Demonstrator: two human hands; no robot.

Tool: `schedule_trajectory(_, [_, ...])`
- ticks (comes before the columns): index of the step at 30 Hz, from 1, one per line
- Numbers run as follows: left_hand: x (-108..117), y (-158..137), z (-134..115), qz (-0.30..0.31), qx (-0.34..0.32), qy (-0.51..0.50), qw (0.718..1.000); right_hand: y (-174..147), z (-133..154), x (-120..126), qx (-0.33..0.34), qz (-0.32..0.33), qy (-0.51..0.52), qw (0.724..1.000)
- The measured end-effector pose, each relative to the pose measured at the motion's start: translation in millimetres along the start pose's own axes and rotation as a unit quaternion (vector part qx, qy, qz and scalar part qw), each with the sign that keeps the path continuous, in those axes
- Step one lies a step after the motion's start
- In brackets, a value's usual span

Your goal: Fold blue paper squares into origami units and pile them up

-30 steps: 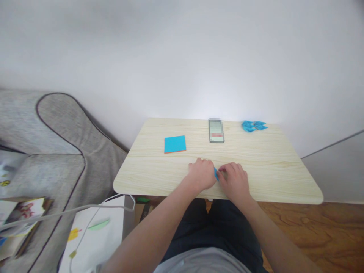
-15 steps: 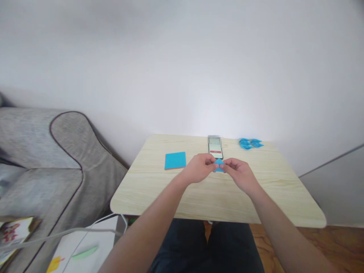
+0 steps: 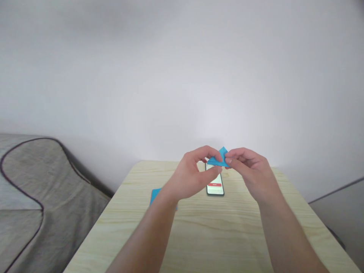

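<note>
Head view: your forearms reach forward over the bench [image 3: 210,242]. Your right hand [image 3: 254,172] pinches the folded paper [image 3: 223,154], raised near the phone [image 3: 215,190]; your left hand [image 3: 190,176] curls beside it, grip unclear. The paper's peak points up, its long edge running left to right.

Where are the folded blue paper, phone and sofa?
Folded blue paper [image 3: 223,152], head view: near its upper tip.
Phone [image 3: 215,185], head view: red bar on its screen.
Sofa [image 3: 59,189], head view: armrest.

Paper [image 3: 223,156] between hands [image 3: 186,176], phone [image 3: 215,190] on table [image 3: 216,235] below
</note>
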State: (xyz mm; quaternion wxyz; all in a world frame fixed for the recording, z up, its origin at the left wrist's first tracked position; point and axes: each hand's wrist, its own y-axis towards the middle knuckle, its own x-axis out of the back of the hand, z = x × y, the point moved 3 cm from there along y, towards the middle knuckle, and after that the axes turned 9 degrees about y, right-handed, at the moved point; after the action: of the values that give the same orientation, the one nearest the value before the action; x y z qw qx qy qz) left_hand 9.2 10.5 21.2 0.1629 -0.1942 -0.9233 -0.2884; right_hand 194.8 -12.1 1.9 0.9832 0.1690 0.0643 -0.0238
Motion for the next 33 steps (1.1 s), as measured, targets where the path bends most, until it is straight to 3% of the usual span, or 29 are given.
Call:
schedule_trajectory(8, [7.7, -0.1, 3.7, -0.019, 0.016, -0.037, 0.999, -2.6, 14.0, -7.1, -0.045, 0.038, 0.001, 0.998])
schedule_trajectory(20, [1.6, -2.5, 1.6, -0.062, 0.051, -0.126, 0.989, -11.8, 15.1, -11.6, -0.014, 0.011, -0.053, 0.998])
schedule_trajectory(26, [0.7, -3.7, 0.1, -0.096, 0.061, -0.143, 0.983, -15.4, 17.9, -14.2, 0.013, -0.008, -0.036, 0.999])
schedule_trajectory(33, [-4.4, -4.9, -3.3, -0.094, 0.054, -0.187, 0.976, -16.7, 20.5, -12.9, 0.015, -0.019, -0.004, 1.000])
